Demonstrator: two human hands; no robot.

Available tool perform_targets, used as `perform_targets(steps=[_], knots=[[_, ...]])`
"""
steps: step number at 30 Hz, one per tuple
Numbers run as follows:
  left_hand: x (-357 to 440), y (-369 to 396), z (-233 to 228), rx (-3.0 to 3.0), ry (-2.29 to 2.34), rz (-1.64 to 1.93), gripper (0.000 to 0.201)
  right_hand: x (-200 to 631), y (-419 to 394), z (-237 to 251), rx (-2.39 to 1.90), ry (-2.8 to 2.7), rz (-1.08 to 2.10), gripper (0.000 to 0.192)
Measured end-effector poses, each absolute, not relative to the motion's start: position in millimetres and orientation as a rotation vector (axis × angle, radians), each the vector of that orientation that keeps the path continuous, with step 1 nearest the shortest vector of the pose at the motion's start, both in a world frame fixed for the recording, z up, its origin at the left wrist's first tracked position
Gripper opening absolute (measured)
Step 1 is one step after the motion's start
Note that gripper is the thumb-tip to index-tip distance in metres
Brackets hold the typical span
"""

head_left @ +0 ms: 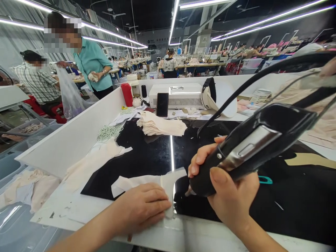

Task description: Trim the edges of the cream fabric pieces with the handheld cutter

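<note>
My right hand (225,189) grips a black hand-held tool (252,147) with a silver trigger plate and a black cable; its tip points down at a pale fabric piece (147,182). My left hand (143,206) lies flat on the near end of that piece, pressing it onto the glossy black work surface (147,154). The tool's tip sits just right of the fabric's edge, close to my left fingertips.
A stack of cream fabric pieces (160,126) lies further back, with a white machine box (181,95), a phone (162,104), a red bottle (127,93) and coiled elastic (109,132). More fabric (91,161) lies left. A teal scissor handle (265,180) shows right. People stand at left.
</note>
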State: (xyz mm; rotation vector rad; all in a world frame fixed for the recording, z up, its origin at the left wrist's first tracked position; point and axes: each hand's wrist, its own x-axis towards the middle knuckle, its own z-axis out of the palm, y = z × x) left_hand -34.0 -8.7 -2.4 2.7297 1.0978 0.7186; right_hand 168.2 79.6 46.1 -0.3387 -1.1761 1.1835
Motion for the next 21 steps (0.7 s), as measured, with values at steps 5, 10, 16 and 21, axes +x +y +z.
perform_targets(steps=[5, 10, 16, 21], knots=[[-34.3, -16.3, 13.7, 2.674, 1.037, 0.698, 0.019, 176.3, 109.2, 47.4, -0.406, -1.172, 1.072, 0.037], [-16.3, -0.5, 16.4, 2.729, 1.173, 0.782, 0.018, 174.1, 120.0, 39.5, -0.436, -1.172, 1.049, 0.038], [8.4, 27.4, 4.2, 2.783, 1.360, 0.840, 0.025, 174.9, 108.2, 37.3, -0.451, -1.182, 1.084, 0.034], [17.0, 39.9, -4.5, 2.724, 1.454, 0.742, 0.025, 175.9, 100.5, 37.0, -0.428, -1.184, 1.095, 0.034]])
